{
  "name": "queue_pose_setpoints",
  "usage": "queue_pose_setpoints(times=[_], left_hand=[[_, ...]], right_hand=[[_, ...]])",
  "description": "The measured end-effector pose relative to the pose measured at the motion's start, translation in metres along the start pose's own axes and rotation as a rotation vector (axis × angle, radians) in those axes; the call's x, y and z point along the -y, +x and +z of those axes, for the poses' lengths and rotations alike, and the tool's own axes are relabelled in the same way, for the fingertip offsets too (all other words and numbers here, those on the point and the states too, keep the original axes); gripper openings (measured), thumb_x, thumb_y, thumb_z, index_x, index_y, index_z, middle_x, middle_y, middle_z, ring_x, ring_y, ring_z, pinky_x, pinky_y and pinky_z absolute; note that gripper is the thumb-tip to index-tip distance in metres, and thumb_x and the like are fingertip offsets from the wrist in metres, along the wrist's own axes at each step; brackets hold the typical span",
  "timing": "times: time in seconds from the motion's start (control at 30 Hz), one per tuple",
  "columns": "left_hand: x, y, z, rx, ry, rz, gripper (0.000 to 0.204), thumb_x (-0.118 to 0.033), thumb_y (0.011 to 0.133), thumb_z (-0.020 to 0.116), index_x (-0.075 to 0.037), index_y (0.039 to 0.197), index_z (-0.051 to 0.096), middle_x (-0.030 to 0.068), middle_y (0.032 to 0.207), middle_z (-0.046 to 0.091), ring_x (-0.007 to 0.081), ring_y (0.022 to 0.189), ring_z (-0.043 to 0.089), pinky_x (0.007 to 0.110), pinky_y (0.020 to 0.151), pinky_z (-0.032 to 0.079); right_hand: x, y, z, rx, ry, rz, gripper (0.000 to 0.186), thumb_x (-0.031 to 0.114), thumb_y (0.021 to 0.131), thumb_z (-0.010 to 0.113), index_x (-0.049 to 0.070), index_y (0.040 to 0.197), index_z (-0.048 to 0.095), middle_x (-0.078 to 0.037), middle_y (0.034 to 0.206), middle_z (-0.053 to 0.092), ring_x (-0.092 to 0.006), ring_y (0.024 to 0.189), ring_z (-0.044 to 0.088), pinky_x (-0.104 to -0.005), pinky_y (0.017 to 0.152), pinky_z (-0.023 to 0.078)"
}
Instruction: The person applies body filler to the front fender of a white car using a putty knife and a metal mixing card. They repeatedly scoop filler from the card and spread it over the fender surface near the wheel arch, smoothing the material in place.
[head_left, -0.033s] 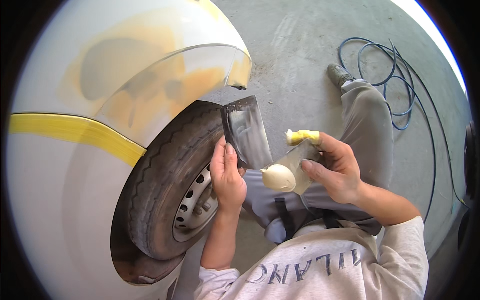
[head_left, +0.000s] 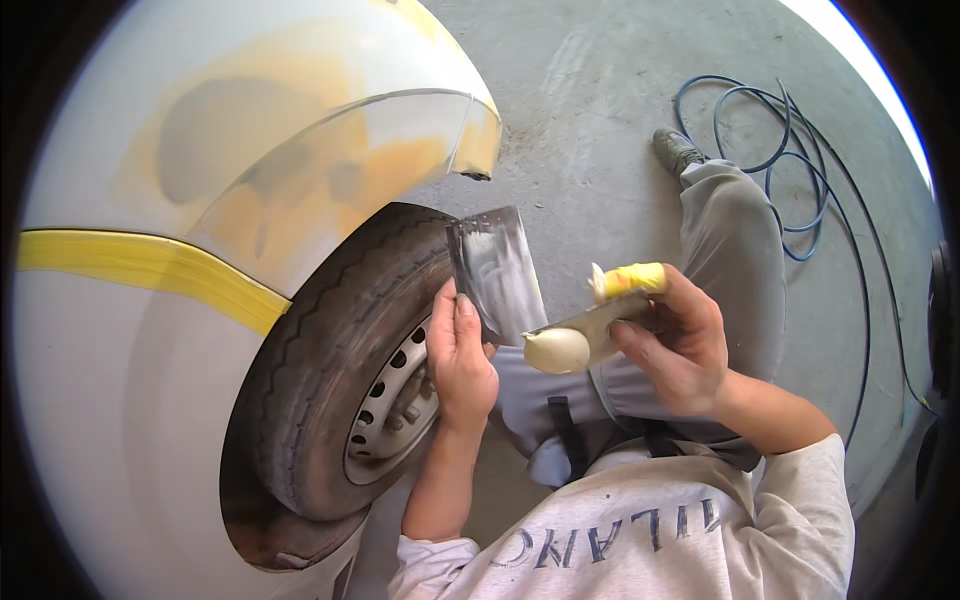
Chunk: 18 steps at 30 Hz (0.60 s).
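Observation:
My left hand [head_left: 465, 365] is closed on the lower part of a dark, flat filler plate [head_left: 497, 275], with a whitish smear across its face. In my right hand [head_left: 682, 350] is a thin, flat filler spreader [head_left: 604, 325], pinched between thumb and fingers. A smooth lump of cream-coloured body filler [head_left: 557, 351] sits on the spreader's left end, close to the plate's lower right corner. Yellow tape [head_left: 637, 279] wraps one finger of my right hand, with a whitish scrap at its tip. Part of the spreader is hidden behind my thumb.
On the left stands a white vehicle body panel [head_left: 110, 370] with sanded yellow-grey patches [head_left: 235, 140] and a yellow strip [head_left: 150, 265]. Its tyre [head_left: 290, 400] is just beside my left hand. Coiled blue hose [head_left: 745, 88] lies on the grey floor [head_left: 590, 130] at far right.
My right hand has rotated the spreader to a flatter, more edge-on angle, and its taped finger has shifted right. The plate in my left hand has moved slightly down and right.

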<state>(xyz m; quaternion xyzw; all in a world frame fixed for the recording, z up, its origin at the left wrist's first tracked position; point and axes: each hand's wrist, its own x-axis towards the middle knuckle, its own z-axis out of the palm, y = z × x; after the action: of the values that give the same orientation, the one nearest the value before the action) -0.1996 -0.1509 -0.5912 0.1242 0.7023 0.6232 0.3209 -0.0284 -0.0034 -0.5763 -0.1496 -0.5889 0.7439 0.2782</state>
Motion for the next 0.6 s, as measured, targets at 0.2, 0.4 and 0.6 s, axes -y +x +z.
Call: queue_pose_setpoints(times=[0.2, 0.4, 0.6], left_hand=[[0.001, -0.039, 0.007, 0.047, -0.810, -0.310, 0.038, -0.021, 0.113, 0.043, -0.004, 0.145, 0.053, 0.0166, 0.128, 0.069, 0.0268, 0.112, 0.071, 0.040, 0.100, 0.060], [-0.014, -0.067, -0.009, -0.041, -0.496, -0.166, 0.048, -0.017, 0.109, 0.044, 0.009, 0.149, 0.044, 0.0203, 0.129, 0.068, 0.0281, 0.115, 0.071, 0.043, 0.100, 0.059], [-0.003, -0.069, -0.020, -0.100, -0.540, -0.194, 0.050, -0.017, 0.106, 0.047, 0.008, 0.149, 0.045, 0.0173, 0.126, 0.069, 0.0229, 0.099, 0.069, 0.039, 0.083, 0.057]], right_hand=[[-0.018, -0.001, 0.031, 0.174, -0.603, -0.909, 0.029, 0.016, 0.087, 0.066, 0.009, 0.112, 0.078, -0.013, 0.125, 0.071, -0.0282, 0.112, 0.067, -0.0569, 0.112, 0.048], [-0.028, 0.000, -0.005, 0.299, -0.673, -0.824, 0.035, 0.019, 0.078, 0.069, 0.007, 0.110, 0.080, -0.016, 0.127, 0.070, -0.0308, 0.116, 0.067, -0.0601, 0.113, 0.046], [-0.003, 0.017, -0.043, 0.461, -1.042, -0.684, 0.035, 0.012, 0.082, 0.069, 0.002, 0.114, 0.077, -0.015, 0.117, 0.071, -0.0268, 0.108, 0.070, -0.0523, 0.107, 0.053]])
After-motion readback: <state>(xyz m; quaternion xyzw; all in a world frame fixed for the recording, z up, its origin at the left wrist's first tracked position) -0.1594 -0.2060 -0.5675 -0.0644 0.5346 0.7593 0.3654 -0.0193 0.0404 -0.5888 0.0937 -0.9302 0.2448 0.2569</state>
